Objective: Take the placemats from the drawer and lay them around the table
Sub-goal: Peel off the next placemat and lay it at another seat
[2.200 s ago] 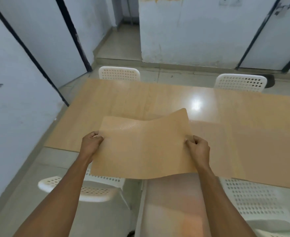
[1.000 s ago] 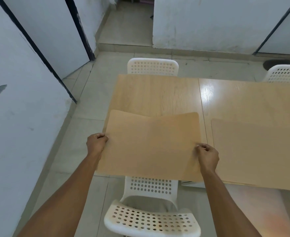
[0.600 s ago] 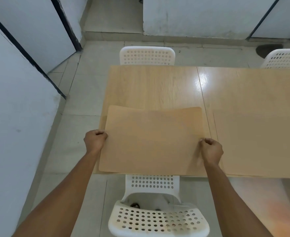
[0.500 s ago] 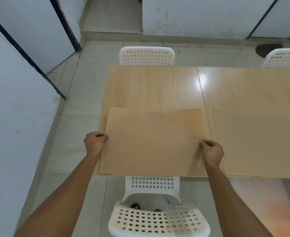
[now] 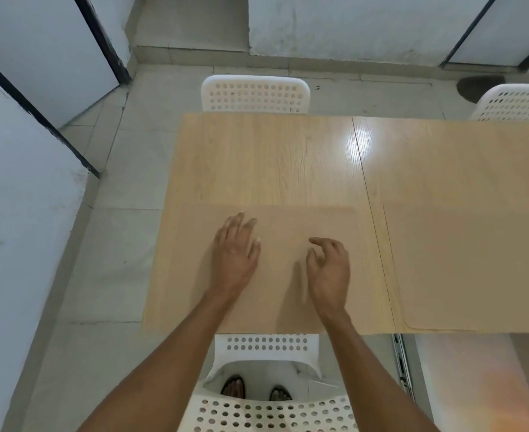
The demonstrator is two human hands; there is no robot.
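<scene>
White perforated chair [image 5: 266, 410] is seen at bottom centre, tucked against the table's [image 5: 272, 157] near edge. Just beyond, a tan placemat [image 5: 282, 294] is laid flat, flush with that edge; a second placemat [image 5: 469, 269] lies right. Released since earlier, it is touched by the flat left hand [image 5: 235, 254]; the right hand [image 5: 330, 269] hovers, loosely curled.

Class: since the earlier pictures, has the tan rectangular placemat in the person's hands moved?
Yes. The tan rectangular placemat has come down flat onto the wooden table, released, above the near white perforated chair.
</scene>
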